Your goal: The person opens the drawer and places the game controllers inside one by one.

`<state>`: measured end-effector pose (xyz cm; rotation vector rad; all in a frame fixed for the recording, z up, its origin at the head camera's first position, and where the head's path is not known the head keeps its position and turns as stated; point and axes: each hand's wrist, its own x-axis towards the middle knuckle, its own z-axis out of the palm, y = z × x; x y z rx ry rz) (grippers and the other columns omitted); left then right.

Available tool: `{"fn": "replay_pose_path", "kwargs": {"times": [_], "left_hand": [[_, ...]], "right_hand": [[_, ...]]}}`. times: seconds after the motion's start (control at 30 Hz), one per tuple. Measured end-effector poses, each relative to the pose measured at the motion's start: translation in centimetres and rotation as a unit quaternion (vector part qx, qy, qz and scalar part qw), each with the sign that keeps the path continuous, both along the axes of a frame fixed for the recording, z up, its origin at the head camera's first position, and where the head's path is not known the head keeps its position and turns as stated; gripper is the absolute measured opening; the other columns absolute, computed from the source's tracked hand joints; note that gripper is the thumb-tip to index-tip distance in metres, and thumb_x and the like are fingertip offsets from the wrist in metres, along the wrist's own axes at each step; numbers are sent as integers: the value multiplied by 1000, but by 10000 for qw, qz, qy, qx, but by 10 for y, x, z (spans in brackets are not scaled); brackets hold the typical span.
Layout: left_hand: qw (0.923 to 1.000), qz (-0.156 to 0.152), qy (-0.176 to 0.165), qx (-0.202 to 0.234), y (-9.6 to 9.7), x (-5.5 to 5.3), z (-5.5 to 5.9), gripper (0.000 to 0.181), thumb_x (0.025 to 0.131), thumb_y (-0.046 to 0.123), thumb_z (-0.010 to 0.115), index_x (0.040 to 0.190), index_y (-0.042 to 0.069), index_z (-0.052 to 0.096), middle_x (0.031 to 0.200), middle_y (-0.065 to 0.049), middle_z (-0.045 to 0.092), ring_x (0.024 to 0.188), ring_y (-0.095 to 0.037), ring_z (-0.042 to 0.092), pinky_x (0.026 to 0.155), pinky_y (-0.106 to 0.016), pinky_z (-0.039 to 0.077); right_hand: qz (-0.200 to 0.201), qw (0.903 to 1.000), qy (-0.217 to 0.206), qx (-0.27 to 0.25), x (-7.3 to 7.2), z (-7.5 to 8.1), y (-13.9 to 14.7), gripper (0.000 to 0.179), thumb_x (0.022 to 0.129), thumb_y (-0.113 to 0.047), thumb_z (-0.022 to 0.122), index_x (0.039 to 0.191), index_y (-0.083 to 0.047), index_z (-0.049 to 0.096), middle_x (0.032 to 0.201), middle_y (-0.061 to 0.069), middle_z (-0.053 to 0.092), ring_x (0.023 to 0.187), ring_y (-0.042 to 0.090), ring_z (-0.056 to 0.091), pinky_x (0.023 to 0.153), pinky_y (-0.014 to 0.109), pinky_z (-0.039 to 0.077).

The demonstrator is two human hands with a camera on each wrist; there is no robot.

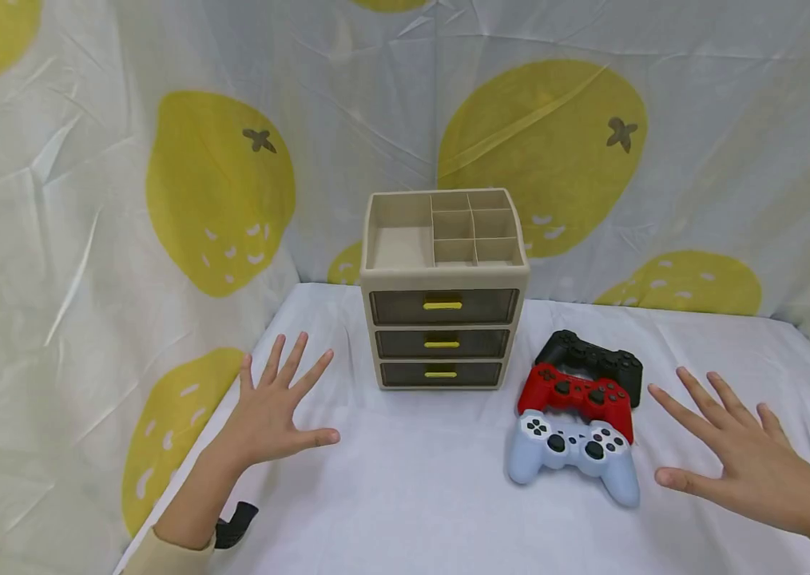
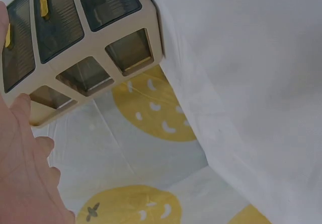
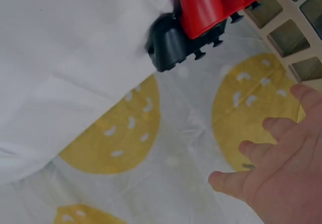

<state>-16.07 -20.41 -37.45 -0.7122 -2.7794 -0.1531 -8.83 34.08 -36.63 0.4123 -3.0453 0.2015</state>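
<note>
My left hand [image 1: 268, 419] is spread over the left side of the table, fingers straight and holding nothing. At the right, my right hand [image 1: 743, 455] is likewise spread, beside three game controllers. The light blue controller [image 1: 573, 449] lies nearest me, the red controller [image 1: 577, 397] behind it, and the black controller [image 1: 595, 359] farthest back; they overlap in the head view. Between the hands, farther back, stands a beige drawer organizer [image 1: 444, 279] with three dark drawers, yellow handles and an open compartmented top. All three drawers appear closed. In the left wrist view the organizer [image 2: 95, 45] shows its side openings.
A white cloth [image 1: 412, 479] covers the table. Behind and to the left hangs a white curtain [image 1: 347, 144] with large yellow lemons. A small black curved object [image 1: 236, 525] is partly hidden by the left forearm.
</note>
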Motion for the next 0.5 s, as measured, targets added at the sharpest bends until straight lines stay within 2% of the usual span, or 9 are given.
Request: {"fn": "replay_pose_path", "kwargs": {"times": [0.17,0.33,0.5], "left_hand": [[10000,-6,75,33,0,-1,-1,99,68,80,51,148,35,15,154,-4,-5,138,-34,-8,98,-67,-6],[9999,-23,37,118,0,-3,-2,98,68,79,51,148,35,14,154,-3,-5,138,-32,-11,98,-66,-9],[9997,-32,-51,250,3,-7,-1,99,68,78,52,148,36,12,154,-2,-6,138,-30,-12,98,-65,-9]], "right_hand": [[4,9998,-149,-91,0,-2,-1,97,76,-55,66,149,-28,8,153,13,-9,133,37,-24,86,56,-30],[242,9991,77,-326,0,-5,-2,94,76,-50,69,149,-28,14,154,4,-7,135,33,-20,89,55,-30],[365,9981,206,-454,-1,-5,-5,93,76,-48,70,149,-27,16,154,5,-2,137,34,-15,91,56,-29]]}}
